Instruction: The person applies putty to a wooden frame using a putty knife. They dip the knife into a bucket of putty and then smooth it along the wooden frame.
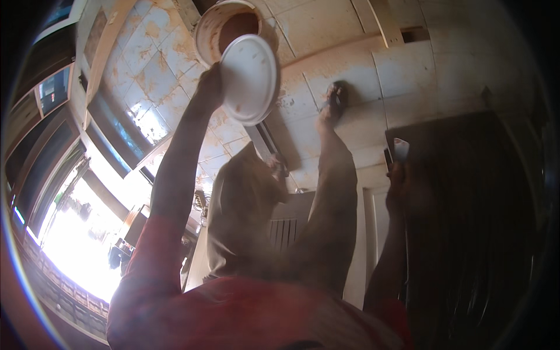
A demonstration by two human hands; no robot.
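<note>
My left hand [210,87], its arm stretched out ahead, grips the edge of a round white lid [249,79]. The lid is tilted up with one face toward me, in front of an uncovered bucket [203,36] that has reddish-brown stuff [238,29] inside; whether the two touch, I cannot tell. On the right, my right hand [397,178] is closed around a small tool with a flat pale end [401,149], perhaps a scraper. Its exact kind is too blurred to make out. A large dark panel [466,221] stands beside this hand.
The tiled floor [350,73] is smeared with brown dust. My bare feet are on it, the right foot [333,102] farther forward. A wooden piece [382,23] lies at the far side. Glass-paned frames [111,137] lean at left, near a bright opening [81,227].
</note>
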